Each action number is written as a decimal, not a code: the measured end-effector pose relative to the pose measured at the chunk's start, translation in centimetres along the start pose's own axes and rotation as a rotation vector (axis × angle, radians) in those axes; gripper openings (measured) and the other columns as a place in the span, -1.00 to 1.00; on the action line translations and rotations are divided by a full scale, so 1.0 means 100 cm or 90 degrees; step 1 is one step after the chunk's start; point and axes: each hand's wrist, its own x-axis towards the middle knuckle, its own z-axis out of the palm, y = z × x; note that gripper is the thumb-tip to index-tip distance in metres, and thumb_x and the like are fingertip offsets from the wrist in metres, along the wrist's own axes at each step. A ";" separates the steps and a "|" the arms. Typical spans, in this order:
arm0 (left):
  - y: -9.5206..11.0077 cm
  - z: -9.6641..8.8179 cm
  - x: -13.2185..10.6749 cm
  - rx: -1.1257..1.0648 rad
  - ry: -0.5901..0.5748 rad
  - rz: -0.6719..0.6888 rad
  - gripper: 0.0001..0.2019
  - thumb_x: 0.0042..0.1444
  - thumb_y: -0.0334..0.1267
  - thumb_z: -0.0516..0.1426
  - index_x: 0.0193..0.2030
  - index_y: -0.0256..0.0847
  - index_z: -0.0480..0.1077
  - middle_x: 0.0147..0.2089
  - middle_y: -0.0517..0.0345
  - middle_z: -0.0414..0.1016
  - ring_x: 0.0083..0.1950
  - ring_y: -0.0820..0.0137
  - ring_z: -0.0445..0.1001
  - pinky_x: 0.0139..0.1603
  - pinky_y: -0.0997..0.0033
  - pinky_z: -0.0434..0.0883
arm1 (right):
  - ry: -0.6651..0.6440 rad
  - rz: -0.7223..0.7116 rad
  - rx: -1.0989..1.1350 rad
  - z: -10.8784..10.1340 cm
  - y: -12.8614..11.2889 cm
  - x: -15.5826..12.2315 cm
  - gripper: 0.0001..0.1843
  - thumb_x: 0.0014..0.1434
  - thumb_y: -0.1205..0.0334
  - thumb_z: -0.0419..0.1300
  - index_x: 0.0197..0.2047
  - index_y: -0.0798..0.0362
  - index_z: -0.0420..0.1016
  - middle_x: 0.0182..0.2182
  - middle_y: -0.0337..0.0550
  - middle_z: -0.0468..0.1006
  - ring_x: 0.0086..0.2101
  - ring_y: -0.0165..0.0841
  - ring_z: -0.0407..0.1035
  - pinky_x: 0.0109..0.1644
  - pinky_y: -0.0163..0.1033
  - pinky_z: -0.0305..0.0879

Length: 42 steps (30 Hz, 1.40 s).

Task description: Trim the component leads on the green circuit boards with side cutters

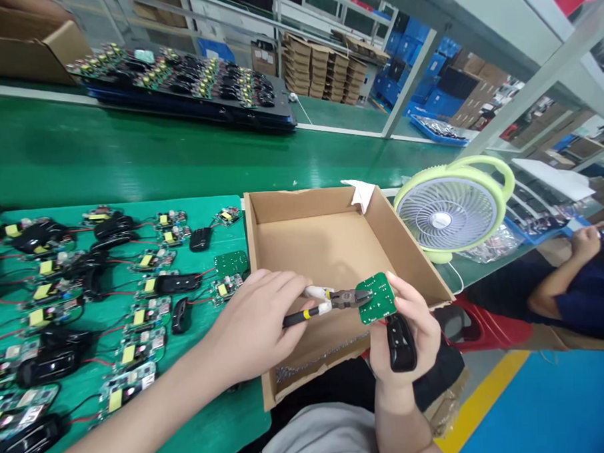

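Note:
My left hand (266, 315) is closed around the handles of a pair of cutting pliers (342, 298), white, black and yellow with dark metal jaws. The jaw tips lie against the face of a green circuit board (378, 298). My right hand (411, 328) pinches this board by its right edge, tilted toward me. A glossy black plastic housing (401, 342) hangs below the board, lying in the palm of the same hand. Both hands are above the front part of a shallow cardboard box (313, 243). Small clipped bits (318, 359) lie along its near side.
Many circuit boards (151, 261) wired to black housings cover the green mat at left. A stacked black tray (191, 111) bears more boards at the back. A green fan (446, 210) stands right of the box. Another person's hand (585, 242) is at far right.

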 end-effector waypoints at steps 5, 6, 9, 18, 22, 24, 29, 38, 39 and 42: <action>-0.001 0.002 -0.001 -0.009 0.007 -0.013 -0.80 0.13 -0.34 0.00 -0.12 -0.15 0.34 -0.18 0.09 0.50 -0.19 0.17 0.37 -0.15 0.22 0.23 | -0.001 0.020 -0.005 0.001 -0.003 0.000 -0.55 0.17 0.51 0.26 0.12 0.03 0.44 0.12 0.05 0.58 0.08 -0.09 0.53 0.03 0.09 0.58; -0.001 0.002 -0.001 -0.012 0.006 -0.018 -0.80 0.13 -0.34 0.00 -0.12 -0.15 0.34 -0.17 0.09 0.50 -0.19 0.17 0.37 -0.15 0.21 0.24 | -0.003 0.026 -0.006 0.001 -0.004 -0.001 -0.56 0.18 0.51 0.26 0.11 0.03 0.44 0.12 0.06 0.58 0.08 -0.08 0.53 0.03 0.09 0.58; 0.000 0.002 -0.002 -0.022 0.004 -0.030 -0.81 0.13 -0.34 0.00 -0.12 -0.14 0.34 -0.17 0.11 0.50 -0.18 0.17 0.37 -0.14 0.22 0.23 | -0.021 0.031 -0.007 0.002 -0.004 -0.001 -0.59 0.21 0.47 0.25 0.11 0.03 0.43 0.10 0.07 0.59 0.07 -0.09 0.54 0.01 0.08 0.60; 0.001 0.000 -0.001 -0.016 -0.009 -0.030 -0.80 0.11 -0.34 0.00 -0.13 -0.13 0.35 -0.17 0.10 0.50 -0.19 0.18 0.38 -0.14 0.22 0.24 | 0.010 -0.037 -0.038 0.001 -0.002 -0.002 -0.54 0.19 0.50 0.29 0.13 0.03 0.43 0.13 0.08 0.57 0.07 -0.09 0.54 -0.05 0.07 0.65; 0.002 -0.003 0.001 -0.020 -0.019 -0.028 -0.80 0.12 -0.34 -0.02 -0.14 -0.15 0.36 -0.18 0.08 0.51 -0.20 0.18 0.38 -0.15 0.22 0.25 | 0.004 -0.062 -0.036 0.002 -0.002 -0.002 -0.55 0.19 0.52 0.29 0.12 0.05 0.46 0.14 0.10 0.56 0.11 -0.13 0.52 -0.10 -0.02 0.68; 0.002 -0.003 0.001 -0.024 -0.015 -0.020 -0.79 0.12 -0.34 -0.02 -0.13 -0.16 0.36 -0.19 0.09 0.51 -0.21 0.19 0.38 -0.16 0.22 0.24 | -0.001 -0.062 -0.040 0.001 -0.003 -0.002 -0.56 0.19 0.54 0.28 0.11 0.06 0.46 0.14 0.10 0.56 0.11 -0.14 0.51 -0.09 -0.02 0.68; 0.001 -0.001 0.000 -0.019 0.004 -0.014 -0.81 0.11 -0.36 -0.01 -0.16 -0.13 0.34 -0.21 0.13 0.48 -0.22 0.21 0.35 -0.18 0.24 0.22 | -0.050 -0.056 -0.045 0.001 -0.004 -0.001 -0.59 0.20 0.54 0.26 0.09 0.06 0.47 0.14 0.11 0.55 0.09 -0.15 0.53 -0.07 -0.03 0.68; 0.006 -0.003 0.002 0.023 0.000 -0.010 -0.89 0.06 -0.40 -0.02 -0.30 -0.10 0.24 -0.32 0.14 0.38 -0.29 0.21 0.31 -0.22 0.24 0.19 | -0.035 -0.063 -0.071 0.002 -0.003 -0.001 -0.51 0.20 0.48 0.28 0.19 0.03 0.45 0.12 0.07 0.58 0.08 -0.13 0.54 -0.04 0.02 0.66; 0.006 -0.003 0.002 0.026 -0.001 -0.009 -0.88 0.06 -0.40 -0.02 -0.29 -0.10 0.23 -0.32 0.14 0.38 -0.29 0.21 0.31 -0.22 0.24 0.19 | -0.033 -0.062 -0.075 0.002 -0.003 -0.001 -0.50 0.20 0.48 0.28 0.20 0.04 0.45 0.11 0.07 0.58 0.08 -0.13 0.54 -0.03 0.01 0.66; 0.007 -0.003 0.002 0.033 -0.006 -0.010 -0.88 0.06 -0.41 -0.02 -0.30 -0.10 0.22 -0.32 0.14 0.38 -0.29 0.21 0.31 -0.23 0.24 0.20 | -0.019 -0.065 -0.094 0.003 -0.003 -0.001 -0.52 0.21 0.46 0.28 0.19 0.07 0.48 0.09 0.07 0.59 0.07 -0.15 0.54 -0.01 -0.02 0.65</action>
